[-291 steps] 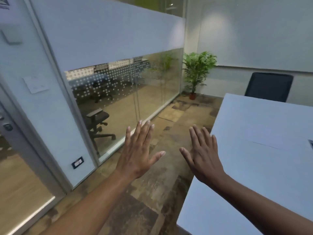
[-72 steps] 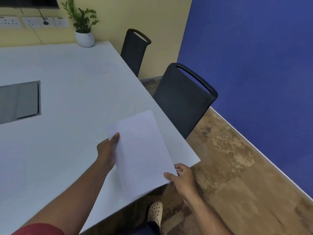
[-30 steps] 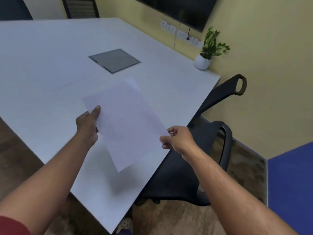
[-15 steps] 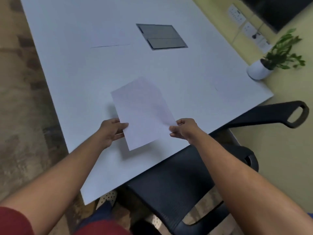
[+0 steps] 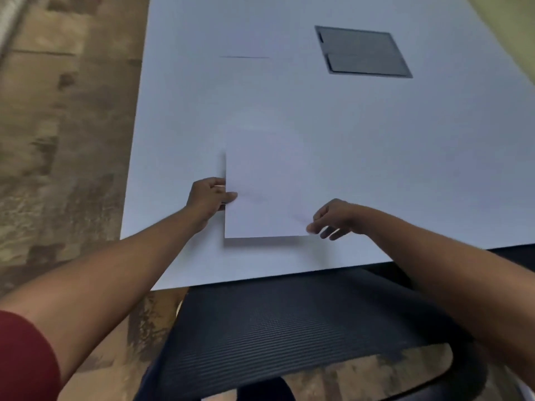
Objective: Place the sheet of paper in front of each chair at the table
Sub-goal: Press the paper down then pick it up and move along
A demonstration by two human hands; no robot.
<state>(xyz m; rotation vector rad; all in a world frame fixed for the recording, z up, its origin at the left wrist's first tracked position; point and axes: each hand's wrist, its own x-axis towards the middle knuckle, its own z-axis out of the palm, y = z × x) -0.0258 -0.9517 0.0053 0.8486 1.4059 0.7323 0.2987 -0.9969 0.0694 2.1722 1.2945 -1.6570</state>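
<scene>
The left hand (image 5: 210, 198) pinches the white rectangular paper sheet (image 5: 267, 189); the right hand's (image 5: 335, 219) grasp is unclear. Lowering it flat before letting go avoids sliding.

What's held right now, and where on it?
The paper: left hand pinches its left edge; right hand is at the near right corner, grip unclear.
</scene>
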